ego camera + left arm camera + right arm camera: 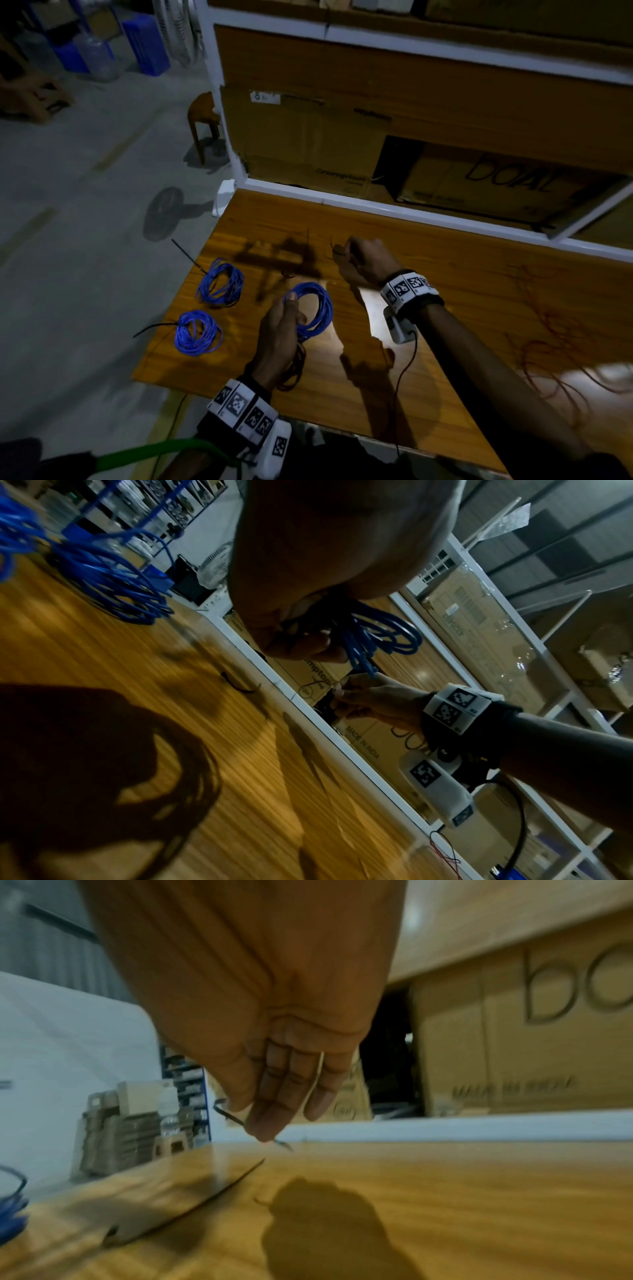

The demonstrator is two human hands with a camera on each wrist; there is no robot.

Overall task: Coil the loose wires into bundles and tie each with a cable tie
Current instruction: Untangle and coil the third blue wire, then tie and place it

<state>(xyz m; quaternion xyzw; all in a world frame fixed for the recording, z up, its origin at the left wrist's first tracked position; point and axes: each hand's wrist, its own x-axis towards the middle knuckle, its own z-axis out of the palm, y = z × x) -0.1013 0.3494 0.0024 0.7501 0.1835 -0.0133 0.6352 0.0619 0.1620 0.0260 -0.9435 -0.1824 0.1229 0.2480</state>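
A: What is carried by the wooden surface (445,308), starting with the biggest things?

B: A tangle of loose reddish wire (555,346) is spread over its right part, not yet coiled. Two tied blue bundles (220,282) are laid near the left edge, each with a black tie tail sticking out. A third blue coil (317,310) is held up just above the surface by the left hand (279,334), with some dark reddish wire hanging below that hand.

A: How are the hands set?

B: The left hand's fingers (308,645) are curled round one side of the blue coil, the thumb pressed over the strands. A thin black cable tie (236,1118) is pinched by the right hand (368,258), near the back of the surface and apart from the coil. Another tie (205,1196) is lying flat on the wood below it.

A: How is the coil likely to handle?

B: It is judged light and springy; the loops would probably fan out if the grip were loosened, so the pinch is best kept where all strands cross. The insulation looks smooth, so some slipping is to be expected. The tie is thin and flexible, and is best held near its tail so the tip can be threaded round the gathered strands beside the left thumb.

A: And the task overall?

B: It is judged partly done: two bundles tied, one awaiting its tie, the reddish wire untouched.
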